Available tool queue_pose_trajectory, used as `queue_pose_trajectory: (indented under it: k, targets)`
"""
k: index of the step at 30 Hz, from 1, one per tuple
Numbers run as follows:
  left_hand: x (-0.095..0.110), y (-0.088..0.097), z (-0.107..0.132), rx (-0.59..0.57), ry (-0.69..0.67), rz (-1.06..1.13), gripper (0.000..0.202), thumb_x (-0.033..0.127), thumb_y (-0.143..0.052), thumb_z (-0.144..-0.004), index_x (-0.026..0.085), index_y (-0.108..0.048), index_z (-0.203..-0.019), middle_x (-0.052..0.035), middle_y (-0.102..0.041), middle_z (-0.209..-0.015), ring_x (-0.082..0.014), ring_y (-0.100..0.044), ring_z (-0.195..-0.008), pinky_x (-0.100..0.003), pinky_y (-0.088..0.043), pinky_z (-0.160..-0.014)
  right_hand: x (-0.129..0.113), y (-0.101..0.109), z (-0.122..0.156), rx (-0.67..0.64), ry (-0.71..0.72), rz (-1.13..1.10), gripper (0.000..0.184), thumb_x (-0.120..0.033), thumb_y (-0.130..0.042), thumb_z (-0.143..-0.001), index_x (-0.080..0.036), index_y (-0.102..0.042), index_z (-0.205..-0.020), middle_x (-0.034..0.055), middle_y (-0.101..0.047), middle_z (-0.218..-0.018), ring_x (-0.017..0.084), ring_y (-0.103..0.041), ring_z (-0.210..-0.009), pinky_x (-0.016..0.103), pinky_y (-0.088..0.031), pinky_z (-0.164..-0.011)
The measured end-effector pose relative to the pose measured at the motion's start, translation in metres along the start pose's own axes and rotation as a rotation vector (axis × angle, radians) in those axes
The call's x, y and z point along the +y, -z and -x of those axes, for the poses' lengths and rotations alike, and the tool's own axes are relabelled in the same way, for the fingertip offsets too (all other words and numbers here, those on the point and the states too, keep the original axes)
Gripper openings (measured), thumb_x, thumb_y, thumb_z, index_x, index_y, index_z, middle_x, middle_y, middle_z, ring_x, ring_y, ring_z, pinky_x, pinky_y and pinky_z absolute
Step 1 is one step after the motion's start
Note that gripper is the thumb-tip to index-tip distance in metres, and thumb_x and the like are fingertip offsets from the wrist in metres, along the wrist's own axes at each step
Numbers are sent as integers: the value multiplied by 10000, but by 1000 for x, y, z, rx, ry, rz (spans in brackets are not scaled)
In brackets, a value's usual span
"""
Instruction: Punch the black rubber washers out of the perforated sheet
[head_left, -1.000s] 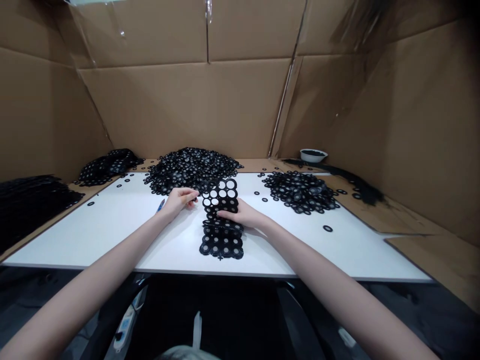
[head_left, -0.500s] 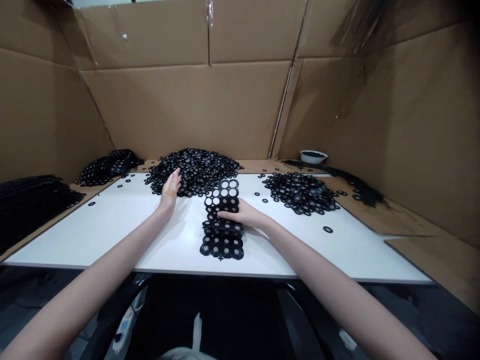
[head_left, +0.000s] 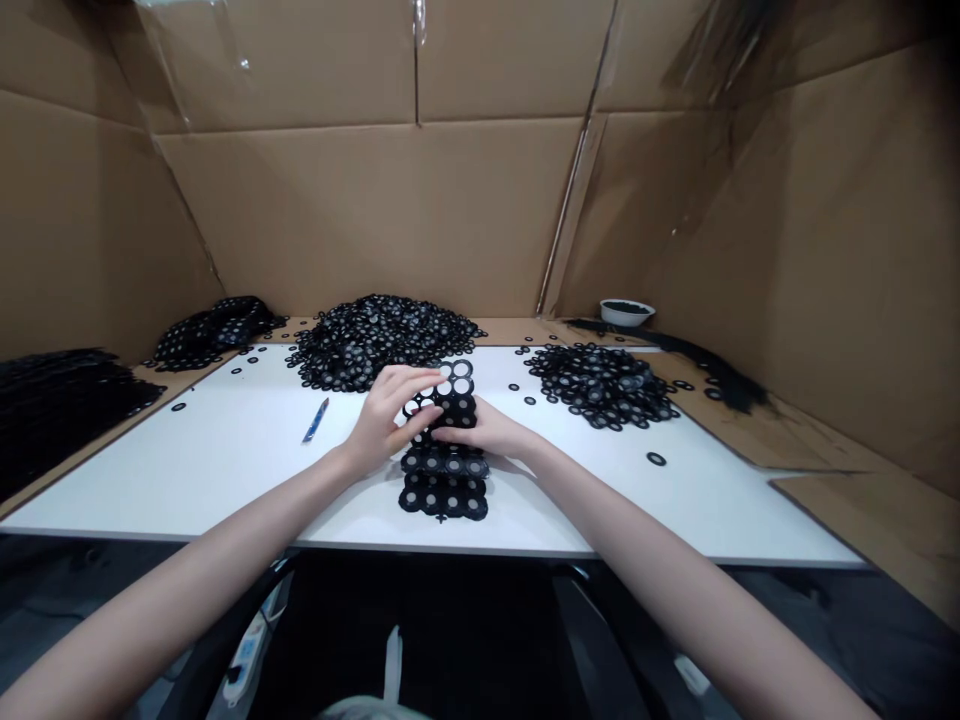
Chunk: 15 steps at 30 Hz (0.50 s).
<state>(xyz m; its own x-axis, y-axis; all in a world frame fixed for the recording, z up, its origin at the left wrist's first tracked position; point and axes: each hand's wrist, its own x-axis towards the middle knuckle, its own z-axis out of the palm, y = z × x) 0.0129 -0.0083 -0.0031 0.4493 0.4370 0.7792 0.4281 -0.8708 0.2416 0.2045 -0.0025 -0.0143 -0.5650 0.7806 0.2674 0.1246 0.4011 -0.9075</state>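
Note:
A black sheet [head_left: 442, 463] with rows of round rings stands bent in folds on the white table, its upper rings showing white centres and its lower ones grey. My right hand [head_left: 491, 428] grips the sheet by its right side, the thumb lying across the front. My left hand [head_left: 382, 415] reaches over the sheet's upper left, with thumb and fingers apart at the white rings. Whether its fingertips touch them I cannot tell. Left of that hand, a slim blue tool [head_left: 316, 420] lies on the table; its kind is unclear.
Behind my hands rises a large pile of black rings [head_left: 375, 335]; a smaller ring pile [head_left: 600, 385] lies to the right. Black sheets [head_left: 60, 415] are stacked at far left. A white bowl [head_left: 627, 312] stands at the back right. Cardboard walls [head_left: 360, 220] enclose the table.
My left hand has come from beside the large pile, right and toward me, to the sheet. The blue tool now shows where that hand and forearm were. My right hand keeps its hold.

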Motion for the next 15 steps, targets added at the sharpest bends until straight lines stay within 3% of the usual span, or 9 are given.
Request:
queue_pose_trajectory:
  k: [8, 15]
  targets:
    - [-7, -6, 5, -166, 13, -3, 297, 343, -564, -852, 224, -609, -1120, -64, -657, -1015, -220, -529, -969, -388, -395, -897, -3, 1, 0, -112, 15, 41, 448, -316, -701, -714, -141, -601, -1114, 70, -632, -1124, 223, -569, -1016, 373, -443, -904]
    - [-2, -4, 2, -182, 71, 80, 252, 345, -547, -861, 188, -637, -1037, -72, -653, -926, -202, -547, -882, -342, -422, -816, -1, -4, 0, -34, -57, 24, 377, -369, -657, -749, -128, -637, -1037, 62, -675, -974, 213, -586, -917, 344, -463, -818]
